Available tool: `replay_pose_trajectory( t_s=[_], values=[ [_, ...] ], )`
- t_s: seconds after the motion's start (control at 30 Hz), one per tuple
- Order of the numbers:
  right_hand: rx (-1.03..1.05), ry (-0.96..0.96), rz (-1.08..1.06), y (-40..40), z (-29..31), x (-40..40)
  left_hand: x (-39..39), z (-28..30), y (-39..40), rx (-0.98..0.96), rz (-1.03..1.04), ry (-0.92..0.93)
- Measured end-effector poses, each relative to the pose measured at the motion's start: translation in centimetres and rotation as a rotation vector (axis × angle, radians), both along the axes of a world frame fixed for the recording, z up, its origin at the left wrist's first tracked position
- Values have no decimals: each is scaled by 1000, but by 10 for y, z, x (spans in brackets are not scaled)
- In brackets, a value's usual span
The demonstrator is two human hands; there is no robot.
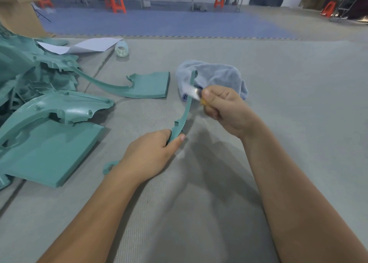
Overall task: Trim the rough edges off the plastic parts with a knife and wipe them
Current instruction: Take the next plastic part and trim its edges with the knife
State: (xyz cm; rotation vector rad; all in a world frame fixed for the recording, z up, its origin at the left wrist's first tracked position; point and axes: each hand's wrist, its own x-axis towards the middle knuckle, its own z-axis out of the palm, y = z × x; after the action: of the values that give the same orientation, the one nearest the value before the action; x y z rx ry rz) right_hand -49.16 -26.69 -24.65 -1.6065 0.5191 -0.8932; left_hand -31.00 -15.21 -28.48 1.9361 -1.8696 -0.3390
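Observation:
A teal plastic part [188, 105] stands on edge, so it shows as a thin curved strip. My left hand [151, 153] grips its near end. My right hand [223, 107] is closed around a knife [196, 93] with a yellow handle. The blurred blade rests against the upper stretch of the part's edge. A grey-blue cloth [217, 75] lies crumpled on the mat just behind the part and the knife.
More teal parts lie at the left: a flat one with a long curved arm [148, 85], a large one [49, 147] nearer me, and a heap [29, 67] behind. A tape roll [121, 48] and paper [89, 44] lie farther back. Orange stools stand beyond the mat.

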Motion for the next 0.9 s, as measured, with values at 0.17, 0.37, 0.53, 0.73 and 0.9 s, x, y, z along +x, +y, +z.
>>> replay_pose_trajectory(
  t_s=[0.17, 0.37, 0.53, 0.73, 0.9],
  values=[
    [-14, -86, -117, -7, 5, -7, -1, -1, 1, -14, -20, -38],
    [50, -251, -307, -8, 12, -9, -3, -2, 2, -11, -5, -40],
    [175, -370, -312, 12, 5, 0, -1, -2, 0, -29, 49, 68],
    [17, -103, -85, 35, -6, 26, 0, -2, -1, -65, 64, 137],
    [106, 8, 111, 29, -4, 10, 3, -2, -6, -74, 91, 211]
  ],
)
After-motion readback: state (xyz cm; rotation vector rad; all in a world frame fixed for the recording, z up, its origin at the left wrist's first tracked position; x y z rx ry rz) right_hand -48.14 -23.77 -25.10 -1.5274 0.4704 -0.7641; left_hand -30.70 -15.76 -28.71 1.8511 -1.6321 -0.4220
